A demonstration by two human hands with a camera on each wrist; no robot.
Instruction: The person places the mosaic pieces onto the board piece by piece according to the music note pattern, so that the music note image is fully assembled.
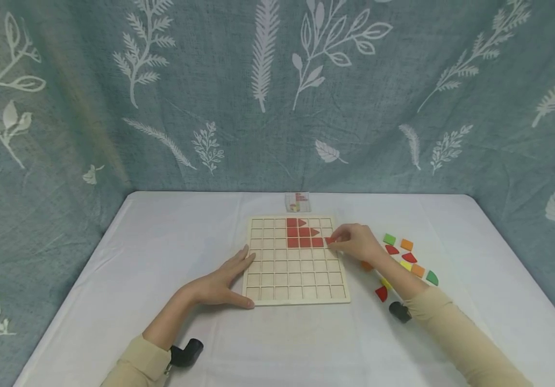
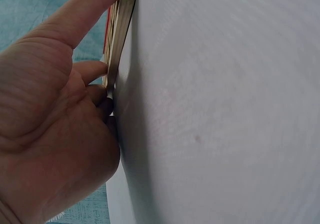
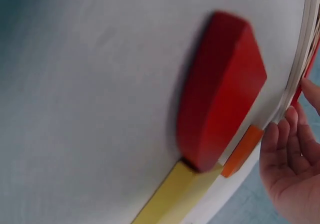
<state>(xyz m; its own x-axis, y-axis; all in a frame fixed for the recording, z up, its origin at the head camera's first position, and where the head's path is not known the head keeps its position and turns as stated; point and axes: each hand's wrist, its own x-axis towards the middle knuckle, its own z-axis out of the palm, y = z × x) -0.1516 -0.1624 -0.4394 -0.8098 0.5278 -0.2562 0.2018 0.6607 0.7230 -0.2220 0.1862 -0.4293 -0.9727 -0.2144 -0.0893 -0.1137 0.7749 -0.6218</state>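
A pale wooden grid board [image 1: 294, 266] lies on the white table, with red square tiles [image 1: 305, 242] and two red triangular tiles [image 1: 314, 232] set in its upper rows. My right hand [image 1: 356, 242] pinches a red tile [image 1: 329, 240] over the board's right edge, at the end of the third row. The fingers partly cover that tile. My left hand [image 1: 221, 280] rests along the board's left edge, fingers and thumb spread straight. In the left wrist view, the thumb and fingertips meet the board's side [image 2: 122, 26].
Loose pieces lie right of the board, under and beside the right forearm: a red quarter-round [image 1: 381, 293], a green rectangle [image 1: 390, 239], an orange block [image 1: 406, 244] and a green quarter-round [image 1: 432, 278]. A small picture card [image 1: 298, 202] lies behind the board. A patterned blue-green cloth [image 1: 239, 150] hangs behind.
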